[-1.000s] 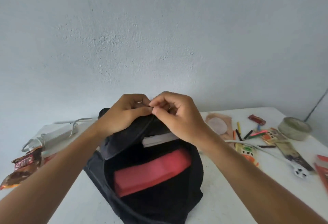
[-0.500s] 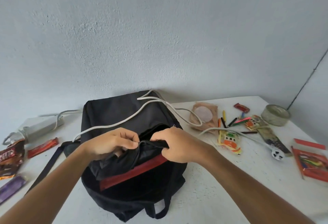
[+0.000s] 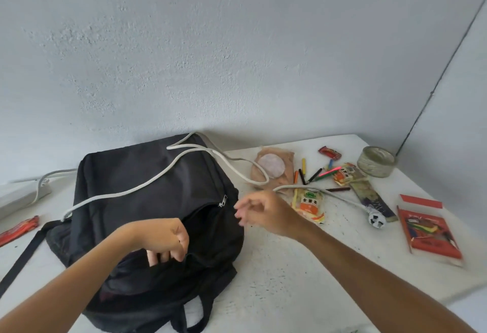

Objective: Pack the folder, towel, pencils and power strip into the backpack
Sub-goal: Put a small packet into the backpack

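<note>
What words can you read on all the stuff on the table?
"全…": green label on the yellow-orange snack packet; only the first character reads surely, the rest is blurred.
Red pencil box: print too blurred to read.
Small red wrapper: too small.
Red wrapper at left: unreadable.
Dark strip packet: pattern only, unreadable.
Orange packet: blurred.

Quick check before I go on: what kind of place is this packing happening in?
Probably a plain room at home or in a dorm, not a workshop: a white table pushed against a bare textured wall, strewn with loose coloured pencils, snack packets and a black backpack.
</note>
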`<state>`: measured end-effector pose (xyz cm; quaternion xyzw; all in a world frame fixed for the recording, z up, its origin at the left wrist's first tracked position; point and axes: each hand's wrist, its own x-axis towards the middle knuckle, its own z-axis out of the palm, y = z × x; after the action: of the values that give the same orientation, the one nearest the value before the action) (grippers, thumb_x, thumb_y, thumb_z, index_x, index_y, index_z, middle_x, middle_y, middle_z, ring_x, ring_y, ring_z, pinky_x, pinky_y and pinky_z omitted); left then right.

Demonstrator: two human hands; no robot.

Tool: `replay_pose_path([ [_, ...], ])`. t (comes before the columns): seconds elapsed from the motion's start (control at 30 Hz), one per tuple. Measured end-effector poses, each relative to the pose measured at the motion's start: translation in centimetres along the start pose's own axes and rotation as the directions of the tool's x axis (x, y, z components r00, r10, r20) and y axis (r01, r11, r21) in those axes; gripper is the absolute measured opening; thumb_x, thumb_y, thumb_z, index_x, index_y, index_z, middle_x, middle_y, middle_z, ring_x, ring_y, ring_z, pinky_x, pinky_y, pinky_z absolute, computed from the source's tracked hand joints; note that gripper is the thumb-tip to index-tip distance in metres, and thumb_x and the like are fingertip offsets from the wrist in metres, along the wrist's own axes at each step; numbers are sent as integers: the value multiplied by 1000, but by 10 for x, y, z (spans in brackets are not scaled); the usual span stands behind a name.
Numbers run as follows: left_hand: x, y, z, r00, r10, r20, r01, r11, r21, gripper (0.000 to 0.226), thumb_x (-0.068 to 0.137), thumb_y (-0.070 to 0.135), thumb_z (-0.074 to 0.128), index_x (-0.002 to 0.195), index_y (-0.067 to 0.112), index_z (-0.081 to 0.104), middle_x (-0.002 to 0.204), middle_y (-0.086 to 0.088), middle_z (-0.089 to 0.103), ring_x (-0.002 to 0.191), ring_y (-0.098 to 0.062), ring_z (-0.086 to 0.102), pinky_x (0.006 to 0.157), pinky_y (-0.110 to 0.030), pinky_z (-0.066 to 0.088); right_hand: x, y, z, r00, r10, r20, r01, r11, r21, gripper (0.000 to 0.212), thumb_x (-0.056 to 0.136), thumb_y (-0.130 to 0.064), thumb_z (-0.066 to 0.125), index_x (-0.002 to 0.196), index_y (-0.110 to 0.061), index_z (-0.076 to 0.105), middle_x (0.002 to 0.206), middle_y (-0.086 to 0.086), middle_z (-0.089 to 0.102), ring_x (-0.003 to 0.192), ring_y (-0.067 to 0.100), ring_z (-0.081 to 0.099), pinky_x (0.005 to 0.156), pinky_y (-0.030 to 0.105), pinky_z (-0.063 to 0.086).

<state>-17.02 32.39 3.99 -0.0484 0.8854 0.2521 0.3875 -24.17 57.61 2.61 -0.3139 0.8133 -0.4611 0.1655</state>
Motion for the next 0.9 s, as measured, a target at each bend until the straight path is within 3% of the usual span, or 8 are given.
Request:
replay_pose_path([
  [0.1, 16, 19, -4, 990, -117, 77, 100, 975, 196, 8, 82, 8, 60, 77, 11, 66, 71, -8, 60, 58, -20, 59, 53, -28, 56, 7, 46, -66, 922, -50, -385, -32, 979, -203, 13, 85, -2, 62, 86, -11, 72, 77, 1, 70, 70, 15, 66, 69, 36, 55],
  [0.17, 25, 37, -5, 971, -207, 122, 164, 941, 295, 18, 82, 7, 61, 96, -5, 65, 73, -15, 64, 66, -33, 67, 53, -30, 57, 6, 79, -114, 839, 7, -543, -197, 936, -291, 15, 85, -2, 59, 85, -12, 71, 83, 5, 71, 80, 23, 66, 72, 34, 52],
  [0.27, 34, 62, -3, 933, -312, 180, 211, 878, 429, 33, 85, 6, 58, 110, -15, 58, 103, -33, 66, 95, -46, 66, 61, -35, 58, -8, 125, -179, 709, 185, -681, -499, 814, -297, 26, 83, -4, 56, 106, -10, 68, 108, 12, 67, 99, 31, 61, 80, 33, 46],
  [0.33, 33, 81, -9, 934, -310, 176, 201, 866, 459, 31, 88, 8, 52, 110, -13, 60, 106, -27, 68, 89, -39, 69, 57, -30, 56, -16, 145, -207, 665, 252, -703, -607, 730, -313, 39, 82, -4, 58, 120, -10, 61, 125, 15, 59, 113, 32, 55, 89, 38, 45],
  [0.47, 28, 132, -32, 998, 45, -48, -22, 917, 399, 21, 86, 13, 48, 91, 4, 66, 83, -9, 73, 62, -22, 68, 62, -29, 59, -26, 164, -221, 635, 337, -695, -717, 592, -368, 60, 86, -4, 53, 142, -21, 41, 150, 11, 37, 135, 36, 36, 108, 46, 34],
  [0.6, 54, 166, -33, 796, 483, -365, -242, 806, 540, 13, 88, 23, 52, 94, 24, 64, 95, 6, 68, 86, -14, 64, 83, -31, 52, -23, 180, -218, 626, 292, -723, -746, 495, -446, 59, 86, -2, 51, 142, -20, 43, 146, 16, 39, 131, 39, 34, 104, 49, 36],
  [0.77, 88, 184, -13, 636, 672, -378, -368, 695, 618, 20, 92, 20, 52, 109, 21, 63, 108, 3, 66, 94, -12, 59, 85, -26, 48, -23, 190, -217, 565, 287, -774, -802, 414, -431, 43, 83, -2, 55, 126, -4, 58, 135, 21, 44, 120, 39, 36, 93, 48, 44],
  [0.9, 80, 171, -3, 529, 763, -373, -442, 622, 646, 20, 90, 17, 56, 108, 17, 65, 105, -1, 65, 92, -13, 55, 83, -23, 44, -26, 188, -216, 482, 238, -843, -792, 530, -304, 39, 84, 4, 51, 121, -2, 61, 136, 22, 42, 123, 41, 36, 91, 51, 45],
])
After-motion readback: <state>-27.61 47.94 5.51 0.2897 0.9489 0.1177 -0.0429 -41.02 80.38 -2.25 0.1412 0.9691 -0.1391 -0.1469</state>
